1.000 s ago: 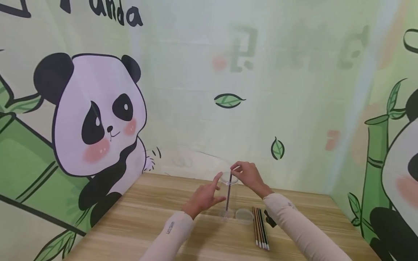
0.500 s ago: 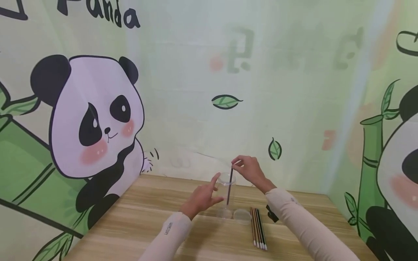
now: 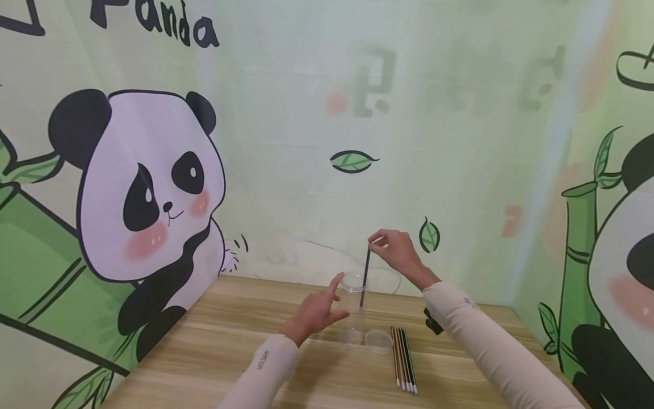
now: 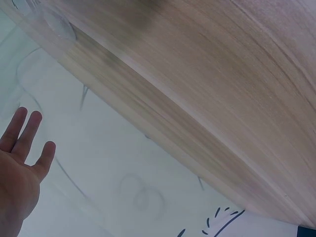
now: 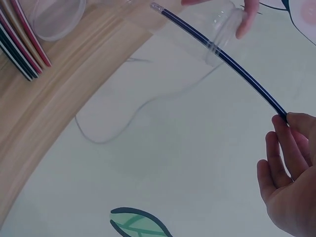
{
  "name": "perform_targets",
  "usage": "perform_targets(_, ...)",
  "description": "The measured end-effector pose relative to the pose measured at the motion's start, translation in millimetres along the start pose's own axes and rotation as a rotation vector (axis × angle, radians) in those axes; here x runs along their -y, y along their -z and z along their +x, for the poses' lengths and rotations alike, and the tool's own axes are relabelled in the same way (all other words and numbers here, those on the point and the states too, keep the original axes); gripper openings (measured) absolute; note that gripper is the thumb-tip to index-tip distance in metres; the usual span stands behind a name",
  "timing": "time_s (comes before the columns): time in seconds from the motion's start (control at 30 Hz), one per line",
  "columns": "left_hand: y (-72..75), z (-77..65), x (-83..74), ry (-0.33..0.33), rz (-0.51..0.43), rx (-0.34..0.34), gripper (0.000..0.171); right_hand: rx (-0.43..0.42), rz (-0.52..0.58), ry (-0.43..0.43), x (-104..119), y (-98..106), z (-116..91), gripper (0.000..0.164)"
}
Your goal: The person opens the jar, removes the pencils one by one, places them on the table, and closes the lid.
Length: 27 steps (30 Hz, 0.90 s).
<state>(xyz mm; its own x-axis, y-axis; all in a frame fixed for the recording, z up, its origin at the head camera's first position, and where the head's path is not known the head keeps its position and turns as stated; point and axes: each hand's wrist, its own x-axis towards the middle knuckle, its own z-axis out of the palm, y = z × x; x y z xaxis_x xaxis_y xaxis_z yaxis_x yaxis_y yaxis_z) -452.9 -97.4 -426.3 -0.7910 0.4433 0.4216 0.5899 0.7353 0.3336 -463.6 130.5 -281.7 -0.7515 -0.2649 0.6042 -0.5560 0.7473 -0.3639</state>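
A dark pencil slants down through the mouth of a clear plastic jar, its lower end inside and above the jar's bottom. Thumb and fingertips of my right hand pinch its upper end. The right wrist view shows the pencil with a pale tip at its far end. To the jar's left is my left hand, index finger extended up by the rim and thumb beside the wall. Its fingers look straight in the left wrist view, where the hand appears at the left edge.
A clear round lid lies right of the jar's base. Several pencils lie side by side next to it, pale ends toward me. The wooden table meets a panda-printed backdrop behind the jar.
My right hand has risen and shifted slightly right, lifting the pencil so its lower end is higher in the jar. The left hand stays beside the jar.
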Motion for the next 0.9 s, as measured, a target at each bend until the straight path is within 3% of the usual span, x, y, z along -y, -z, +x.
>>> perform_targets(0.43, -3.0, -2.0, -1.8, -0.007, -0.011, 0.003, 0.093, -0.027, 0.008, -0.018, 6.2, 24.1, 7.5, 0.018)
perform_targets(0.9, -3.9, -0.8, 1.7, -0.02, -0.003, -0.023, 0.093, -0.156, 0.024, 0.026, 5.2, 54.7, 16.5, 0.018)
